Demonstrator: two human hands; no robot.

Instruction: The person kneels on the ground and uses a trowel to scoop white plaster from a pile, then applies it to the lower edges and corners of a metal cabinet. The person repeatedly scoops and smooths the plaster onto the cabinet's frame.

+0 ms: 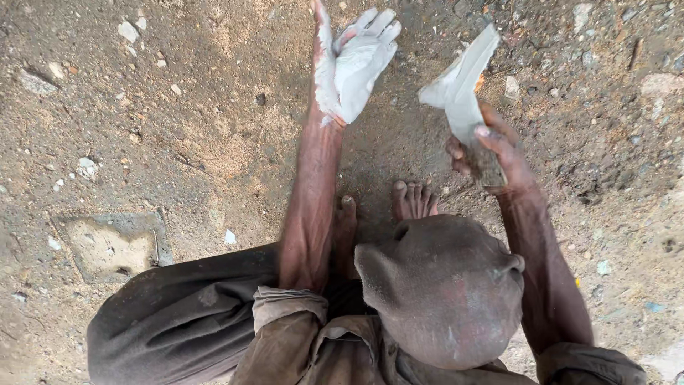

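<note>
View from above, looking down on a person crouched barefoot on sandy, stony ground. The left hand [354, 64] is stretched forward with fingers spread flat and wide open — its palm and fingers are thickly coated in pale grey-white paste, and it holds nothing. The right hand [490, 153] is closed around the rough dark handle of a flat pointed trowel blade smeared with the same grey-white paste [459, 82]; the blade points up and away from the body, tilted, just to the right of the open left hand and not touching it. Both forearms are bare, with brown rolled sleeves at the elbows. Below the hands, the toes of two bare feet [410, 201] rest on the dirt, near a dusty brown-trousered knee [442, 285] in the lower centre. At the left, well apart from the hands, a square pale stone slab [114, 246] lies sunk in the brown sandy ground [199, 128], among small scattered pebbles.
</note>
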